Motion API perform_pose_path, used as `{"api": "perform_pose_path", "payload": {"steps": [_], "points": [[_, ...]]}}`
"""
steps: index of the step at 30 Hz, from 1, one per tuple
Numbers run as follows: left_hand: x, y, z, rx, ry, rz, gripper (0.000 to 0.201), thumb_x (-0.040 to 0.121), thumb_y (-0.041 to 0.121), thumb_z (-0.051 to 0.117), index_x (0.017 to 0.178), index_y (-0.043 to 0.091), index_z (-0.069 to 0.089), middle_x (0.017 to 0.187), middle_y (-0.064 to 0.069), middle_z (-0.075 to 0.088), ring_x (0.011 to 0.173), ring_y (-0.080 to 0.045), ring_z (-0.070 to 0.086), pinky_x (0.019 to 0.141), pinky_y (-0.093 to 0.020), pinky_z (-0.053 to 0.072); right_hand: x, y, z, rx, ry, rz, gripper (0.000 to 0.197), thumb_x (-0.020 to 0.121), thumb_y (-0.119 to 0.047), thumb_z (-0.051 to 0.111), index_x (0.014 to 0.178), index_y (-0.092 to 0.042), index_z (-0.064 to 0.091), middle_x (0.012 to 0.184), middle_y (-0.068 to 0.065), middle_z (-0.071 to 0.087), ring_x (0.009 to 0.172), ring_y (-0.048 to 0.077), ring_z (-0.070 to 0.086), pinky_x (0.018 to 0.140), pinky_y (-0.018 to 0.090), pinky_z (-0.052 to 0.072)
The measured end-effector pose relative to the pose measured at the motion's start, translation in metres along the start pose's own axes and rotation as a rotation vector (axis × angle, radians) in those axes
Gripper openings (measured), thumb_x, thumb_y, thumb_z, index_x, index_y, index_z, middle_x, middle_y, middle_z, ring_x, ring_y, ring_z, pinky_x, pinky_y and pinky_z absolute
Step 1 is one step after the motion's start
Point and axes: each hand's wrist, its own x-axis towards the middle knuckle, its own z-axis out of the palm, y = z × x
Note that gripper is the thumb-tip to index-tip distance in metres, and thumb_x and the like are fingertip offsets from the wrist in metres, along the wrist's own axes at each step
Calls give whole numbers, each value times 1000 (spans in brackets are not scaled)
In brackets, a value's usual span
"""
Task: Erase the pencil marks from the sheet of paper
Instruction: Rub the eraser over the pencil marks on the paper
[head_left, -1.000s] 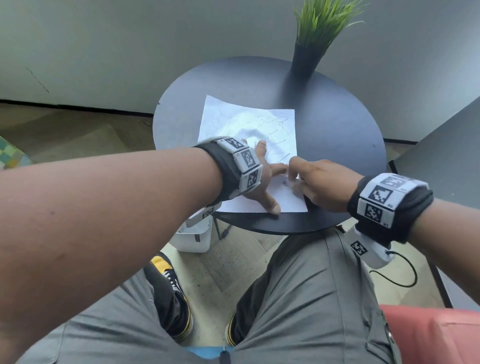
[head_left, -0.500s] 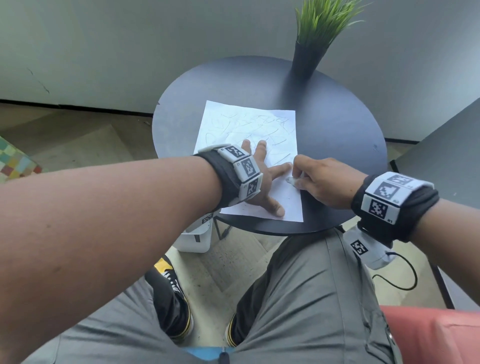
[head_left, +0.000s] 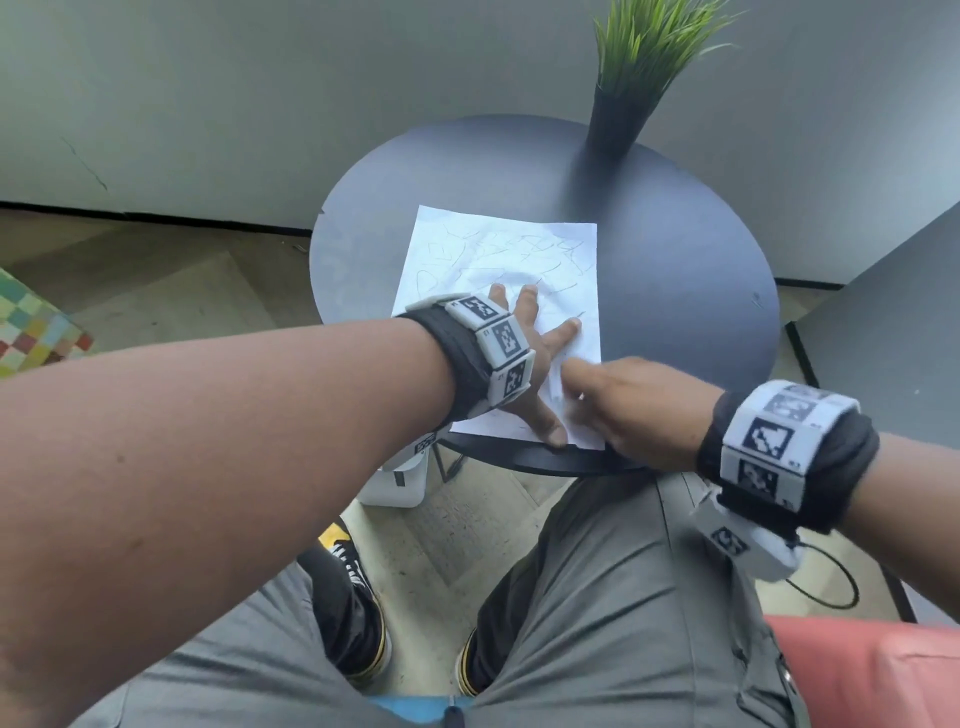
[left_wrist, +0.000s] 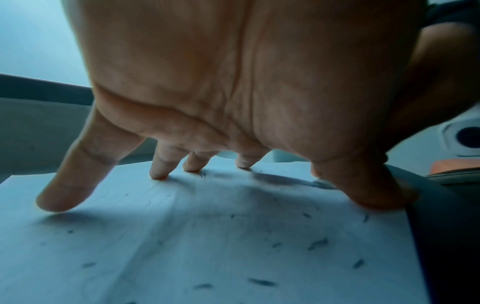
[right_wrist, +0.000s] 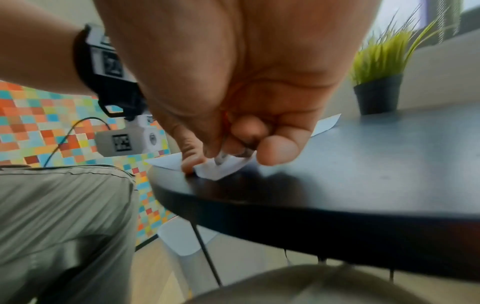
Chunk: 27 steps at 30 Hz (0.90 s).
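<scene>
Paper (head_left: 498, 260) lies flat on round table (head_left: 675, 291), near its front edge. Pencil marks (head_left: 540, 254) cover the far half. Left hand (head_left: 530, 358) spread, fingertips (left_wrist: 62, 201) and thumb pressing the sheet down. Right hand (head_left: 628, 410) at the near right corner, fingers curled, pinching a small white eraser (right_wrist: 221, 159) against the paper. Eraser crumbs (left_wrist: 317, 243) lie scattered on the sheet. Potted plant (head_left: 639, 67) at table's far edge.
</scene>
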Motion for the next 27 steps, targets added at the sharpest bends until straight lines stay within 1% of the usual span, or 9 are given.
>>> {"api": "perform_pose_path", "payload": {"steps": [3, 6, 9, 11, 15, 17, 20, 25, 27], "points": [[2, -1, 0, -14, 14, 9, 140, 49, 90, 65, 153, 39, -13, 162, -16, -16, 145, -51, -11, 109, -73, 18, 2, 1, 2, -13, 5, 30, 14, 96, -29, 42, 102, -16, 42, 84, 3, 51, 75, 28, 47, 65, 36, 42], [-2, -1, 0, 0, 37, 8, 141, 50, 90, 64, 155, 34, -11, 163, -13, -14, 147, -47, -9, 108, -71, 19, 14, 27, -13, 136, 108, 308, 18, 96, -38, 48, 99, -21, 48, 89, 7, 61, 76, 27, 55, 70, 37, 46], [-9, -5, 5, -37, 62, 6, 139, 52, 92, 59, 156, 29, -7, 163, -5, -14, 149, -36, -10, 106, -72, 18, 16, 28, -22, 538, 240, 335, 20, 92, -38, 61, 95, -18, 58, 74, 1, 65, 58, 19, 62, 61, 33, 49], [-14, -13, 9, -135, 92, 12, 129, 60, 91, 54, 157, 27, -2, 164, -2, -15, 150, -28, -12, 112, -69, 13, 14, 9, -24, 881, 294, 274, 21, 90, -28, 67, 96, -8, 59, 69, 7, 64, 54, 21, 62, 64, 42, 57], [-27, -42, 17, -284, 228, -10, 75, 96, 56, 46, 157, 32, 10, 165, 2, -11, 151, -19, -12, 121, -54, 5, 12, -37, -12, 1494, 227, 258, 10, 92, -4, 61, 93, -5, 51, 89, 20, 64, 78, 29, 67, 77, 45, 57], [-34, -55, 27, -250, 257, -58, 64, 100, 44, 40, 156, 34, 10, 165, 2, -8, 151, -19, -10, 120, -54, 7, 13, -55, 4, 1766, 159, 240, 11, 92, 0, 59, 88, -7, 51, 102, 23, 67, 96, 34, 67, 87, 47, 54], [-47, -59, 43, -186, 178, -89, 61, 102, 46, 29, 155, 37, 1, 164, 4, -13, 151, -20, -12, 119, -55, 4, 11, -60, 17, 1911, 98, 215, 10, 91, 1, 58, 90, -7, 52, 116, 25, 66, 108, 38, 65, 93, 48, 51], [-57, -51, 47, -221, 105, -129, 62, 102, 49, 26, 153, 41, -7, 162, 7, -22, 150, -18, -18, 118, -59, 0, 0, -1, 0, 1822, 622, 413, 9, 90, -9, 63, 92, -13, 55, 105, 13, 61, 97, 30, 61, 81, 41, 52], [-61, -45, 45, -219, 87, -146, 62, 101, 50, 27, 153, 42, -6, 162, 8, -21, 150, -18, -17, 118, -60, 1, -12, 16, -8, 1857, 747, 415, 8, 92, -11, 60, 93, -16, 54, 100, 9, 62, 92, 28, 61, 78, 41, 51]]}}
